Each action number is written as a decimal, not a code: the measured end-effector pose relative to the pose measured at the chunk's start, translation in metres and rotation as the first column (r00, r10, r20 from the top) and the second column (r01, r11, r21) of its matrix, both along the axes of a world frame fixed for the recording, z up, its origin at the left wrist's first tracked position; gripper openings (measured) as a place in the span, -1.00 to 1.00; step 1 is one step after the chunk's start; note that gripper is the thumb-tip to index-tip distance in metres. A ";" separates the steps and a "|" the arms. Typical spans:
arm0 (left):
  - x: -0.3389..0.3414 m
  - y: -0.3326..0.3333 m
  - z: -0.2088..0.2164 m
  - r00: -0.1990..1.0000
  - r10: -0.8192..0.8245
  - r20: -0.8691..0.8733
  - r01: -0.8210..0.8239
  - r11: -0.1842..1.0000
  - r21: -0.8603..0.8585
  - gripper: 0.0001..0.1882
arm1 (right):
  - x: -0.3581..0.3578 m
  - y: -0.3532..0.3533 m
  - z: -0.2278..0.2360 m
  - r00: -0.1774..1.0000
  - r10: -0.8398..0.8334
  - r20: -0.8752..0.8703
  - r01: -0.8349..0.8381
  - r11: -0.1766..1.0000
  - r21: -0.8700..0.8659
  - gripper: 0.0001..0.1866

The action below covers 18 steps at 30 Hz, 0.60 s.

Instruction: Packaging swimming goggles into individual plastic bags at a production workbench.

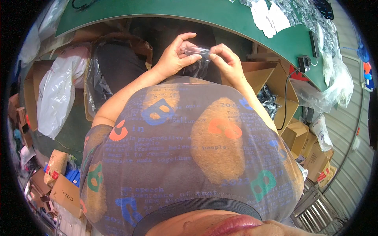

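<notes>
nearest the camera was the person's grey shirt (189, 157), printed with orange patches and coloured shapes, filling the lower middle of the view. above it both bare forearms rose toward a small clear plastic bag (197, 51) held up in front of the body, just under the edge of the green table (204, 13). the left hand (173, 59) pinched the bag's left end, thumb below and fingers curled over the top, closed narrowly on the plastic. the right hand (226, 63) met it from the other side, thumb and forefinger pressed together on the bag's right edge, the other fingers folded. what lay inside the bag could not be told.

to the left of the arms stood a box lined with dark plastic (114, 67), and beside that a white plastic sack (55, 94). lower left lay cardboard boxes (65, 192) and a brown paper packet (55, 167). to the right sat open cardboard boxes (275, 86), one holding shiny dark packets (269, 100), with a black cable (285, 98) hanging down past them.

farthest off, the green table curved across the top, carrying white paper slips (269, 17), a heap of clear bags (311, 15) and a small black device (304, 63) at its right edge.
</notes>
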<state>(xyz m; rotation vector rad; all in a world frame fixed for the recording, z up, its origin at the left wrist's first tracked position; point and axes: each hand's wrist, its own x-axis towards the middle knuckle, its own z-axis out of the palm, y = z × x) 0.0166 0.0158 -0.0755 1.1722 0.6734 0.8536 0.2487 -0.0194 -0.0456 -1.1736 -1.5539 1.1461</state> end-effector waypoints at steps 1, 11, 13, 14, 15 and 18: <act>0.000 0.000 -0.001 1.000 0.002 0.008 -0.002 1.000 0.000 -0.24 | -0.002 0.001 0.002 1.000 0.002 0.000 -0.002 1.000 0.000 -0.88; 0.000 -0.001 -0.002 1.000 -0.001 0.007 0.001 1.000 -0.025 -0.24 | -0.004 0.001 0.008 0.993 0.001 0.118 -0.004 1.000 0.025 -0.88; 0.000 0.000 -0.003 1.000 0.005 -0.002 -0.005 1.000 -0.008 -0.24 | -0.007 0.004 0.010 0.993 0.003 0.116 -0.008 0.999 0.039 -0.89; 0.000 0.000 -0.002 1.000 0.005 -0.003 -0.005 1.000 -0.008 -0.24 | -0.009 0.005 0.012 0.991 0.003 0.137 -0.010 0.999 0.052 -0.89; 0.000 0.000 -0.001 1.000 0.001 0.004 -0.001 1.000 -0.013 -0.24 | -0.011 0.006 0.012 0.988 0.004 0.157 -0.014 0.998 0.064 -0.88; -0.001 -0.001 0.003 1.000 -0.010 -0.002 0.010 1.000 -0.017 -0.24 | -0.007 0.005 0.014 0.967 0.010 0.256 -0.044 0.991 0.129 -0.87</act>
